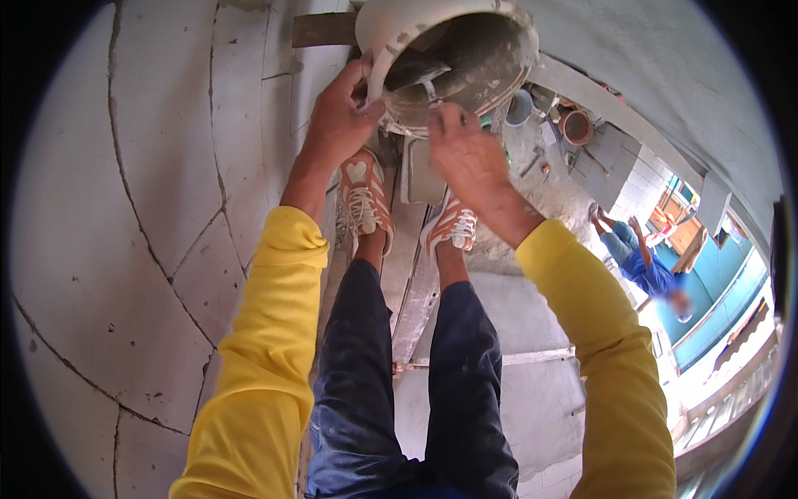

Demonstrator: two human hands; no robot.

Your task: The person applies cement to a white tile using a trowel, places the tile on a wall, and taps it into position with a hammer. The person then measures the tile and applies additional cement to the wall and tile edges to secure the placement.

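Observation:
A pale bucket (389, 23) lies tipped toward me at the top of the view, its inside smeared with grey mortar. My left hand (339, 123) grips the bucket's near left rim, thumb and fingers on either side of the edge. In my right hand (470, 154) is the handle of a trowel (419, 75), the fingers closed round it. The trowel's blade reaches into the bucket's mouth; whether it touches the inner wall I cannot tell. The bottom of the bucket is in shadow.
I stand on narrow wooden planks (413, 312) raised over a grey floor. A wall of large white blocks (150, 183) rises close at my left. Below right are a reddish bucket (576, 127), a grey bucket (519, 108) and a person in blue (644, 268).

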